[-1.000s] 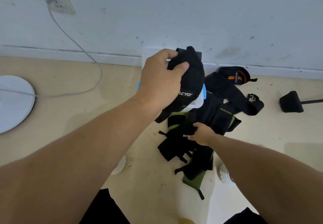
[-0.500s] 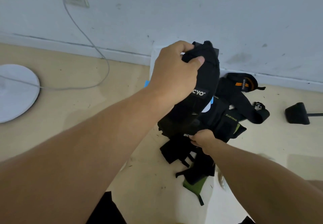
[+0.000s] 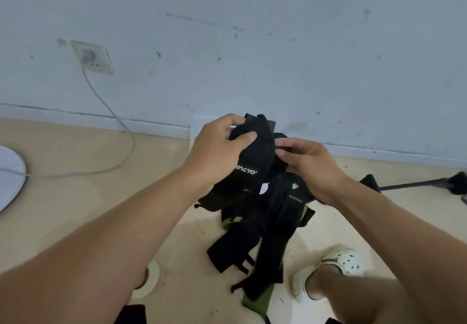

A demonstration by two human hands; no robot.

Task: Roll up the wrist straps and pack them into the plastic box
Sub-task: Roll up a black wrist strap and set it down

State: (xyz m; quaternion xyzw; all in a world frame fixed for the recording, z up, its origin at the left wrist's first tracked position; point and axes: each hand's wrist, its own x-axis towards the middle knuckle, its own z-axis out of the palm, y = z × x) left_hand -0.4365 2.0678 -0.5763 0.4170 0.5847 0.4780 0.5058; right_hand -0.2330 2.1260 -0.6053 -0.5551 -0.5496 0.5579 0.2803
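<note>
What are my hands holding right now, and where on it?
Left hand grips the black wrist strap by its bunched upper end, thumb across the front. Right hand pinches the same strap's right edge near the top.

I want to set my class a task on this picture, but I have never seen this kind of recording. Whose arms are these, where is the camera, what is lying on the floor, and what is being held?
There is no machine here: the arms belong to a person, and the one camera is worn on that person's head, looking forward and down. That is why both forearms reach in from the bottom of the picture.

The left hand grips a black wrist strap with white lettering, raised above the floor. The right hand pinches the strap's edge with its fingertips.

On the beige floor below lies a pile of more straps, black with some green. A small white patch shows through the pile; I cannot tell whether it is the plastic box.

Around this: a white clog on the person's foot, a wall socket with a grey cable, and a white disc at the left edge.
</note>
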